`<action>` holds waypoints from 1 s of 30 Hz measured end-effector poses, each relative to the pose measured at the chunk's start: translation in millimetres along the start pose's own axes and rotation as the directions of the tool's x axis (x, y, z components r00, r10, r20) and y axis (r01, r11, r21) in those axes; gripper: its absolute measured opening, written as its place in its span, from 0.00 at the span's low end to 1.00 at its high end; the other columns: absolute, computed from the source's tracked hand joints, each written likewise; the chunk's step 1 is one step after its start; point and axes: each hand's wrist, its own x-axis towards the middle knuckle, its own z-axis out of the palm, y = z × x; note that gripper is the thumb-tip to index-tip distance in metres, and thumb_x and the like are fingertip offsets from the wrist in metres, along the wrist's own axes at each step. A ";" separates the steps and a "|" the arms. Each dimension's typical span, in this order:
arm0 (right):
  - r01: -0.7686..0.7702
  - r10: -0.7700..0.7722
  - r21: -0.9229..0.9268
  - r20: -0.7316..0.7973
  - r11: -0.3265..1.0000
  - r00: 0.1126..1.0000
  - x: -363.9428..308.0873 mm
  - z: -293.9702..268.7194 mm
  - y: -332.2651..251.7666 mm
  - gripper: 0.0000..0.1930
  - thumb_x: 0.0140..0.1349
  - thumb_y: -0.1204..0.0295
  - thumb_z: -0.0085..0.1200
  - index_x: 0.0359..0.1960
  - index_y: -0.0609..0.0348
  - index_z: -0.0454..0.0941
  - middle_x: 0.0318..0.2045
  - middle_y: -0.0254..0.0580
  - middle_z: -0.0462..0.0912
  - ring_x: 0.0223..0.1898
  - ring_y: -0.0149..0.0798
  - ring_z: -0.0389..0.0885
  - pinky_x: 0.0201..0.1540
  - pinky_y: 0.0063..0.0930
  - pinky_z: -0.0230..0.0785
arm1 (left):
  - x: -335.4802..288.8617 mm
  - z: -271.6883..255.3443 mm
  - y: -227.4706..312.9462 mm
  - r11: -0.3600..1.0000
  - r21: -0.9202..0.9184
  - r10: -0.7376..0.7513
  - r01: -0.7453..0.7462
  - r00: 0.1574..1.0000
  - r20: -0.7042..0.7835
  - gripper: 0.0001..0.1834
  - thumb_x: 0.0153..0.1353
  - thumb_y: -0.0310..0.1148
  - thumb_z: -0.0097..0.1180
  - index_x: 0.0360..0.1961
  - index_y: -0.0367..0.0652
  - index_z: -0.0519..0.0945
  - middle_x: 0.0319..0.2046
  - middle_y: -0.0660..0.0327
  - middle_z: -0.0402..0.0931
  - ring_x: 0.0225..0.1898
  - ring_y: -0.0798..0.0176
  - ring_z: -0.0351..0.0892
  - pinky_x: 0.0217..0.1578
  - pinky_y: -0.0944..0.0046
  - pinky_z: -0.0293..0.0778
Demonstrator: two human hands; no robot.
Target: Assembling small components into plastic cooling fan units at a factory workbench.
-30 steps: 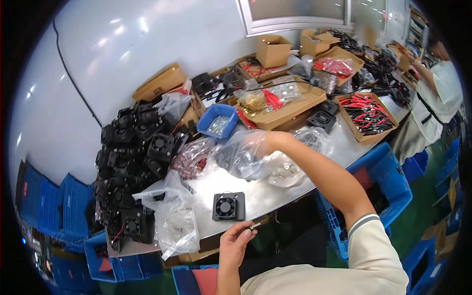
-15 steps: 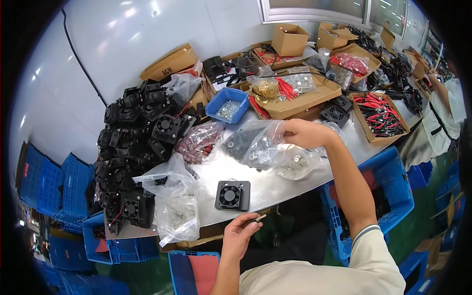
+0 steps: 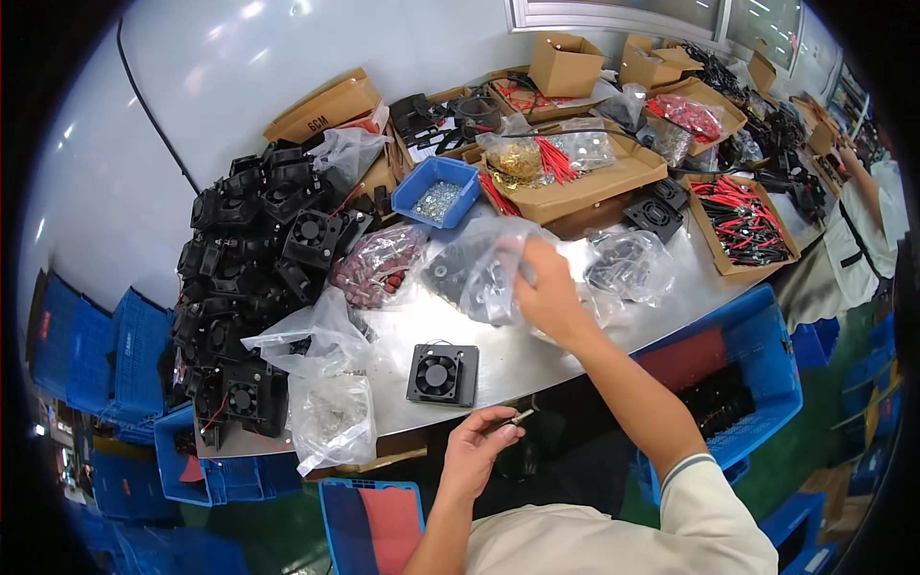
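Note:
Just off the table's front edge, my left hand (image 3: 477,448) is closed in a pinch on a small metal connector-like part (image 3: 521,417), its exact kind too small to tell. My right hand (image 3: 550,289) reaches over the table to a clear plastic bag (image 3: 470,273) of dark parts; its fingers are at the bag's mouth, partly behind the film and blurred. A black square fan unit (image 3: 441,375) lies near the front edge, between my two hands and the bag of clear pieces (image 3: 333,419). Another bag of small parts (image 3: 630,266) lies right of my right hand.
A tall heap of black fans (image 3: 240,278) fills the table's left side. Behind stand a blue bin of small metal pieces (image 3: 439,199), a bag of dark red parts (image 3: 379,267) and a carton of red and black leads (image 3: 738,220). Blue crates (image 3: 767,355) flank the table; a person works at far right.
My right hand has moved left and down, from the bag's right side toward its mouth, uncovering the bag at right. My left hand keeps its pinch, shifted slightly. The view has shifted a little.

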 end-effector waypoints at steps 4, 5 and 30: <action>0.193 -0.183 -0.135 0.084 0.972 0.980 42.6 50.9 47.9 0.11 0.53 0.75 0.55 0.40 0.60 0.79 0.36 0.52 0.81 0.39 0.53 0.79 0.42 0.40 0.71 | 6.0 14.0 -0.2 0.985 0.151 0.083 -0.082 0.997 -0.001 0.14 0.59 0.20 0.58 0.47 0.34 0.77 0.39 0.59 0.78 0.39 0.66 0.79 0.43 0.68 0.77; 0.217 -0.199 -0.132 0.140 0.967 0.970 53.1 54.8 64.2 0.11 0.52 0.73 0.57 0.38 0.59 0.79 0.36 0.51 0.81 0.39 0.54 0.79 0.42 0.41 0.71 | 9.0 18.8 -0.8 0.981 0.171 0.088 -0.088 0.996 0.009 0.14 0.59 0.20 0.58 0.47 0.34 0.77 0.39 0.59 0.78 0.39 0.66 0.79 0.43 0.68 0.76; -0.377 0.286 0.497 0.252 0.781 0.924 -11.0 -73.6 -22.6 0.12 0.64 0.81 0.50 0.48 0.67 0.75 0.40 0.42 0.82 0.46 0.31 0.79 0.51 0.24 0.69 | 2.6 1.8 -24.6 0.998 0.059 0.039 -0.034 0.996 -0.083 0.13 0.60 0.20 0.57 0.47 0.37 0.77 0.40 0.59 0.80 0.38 0.68 0.79 0.41 0.70 0.76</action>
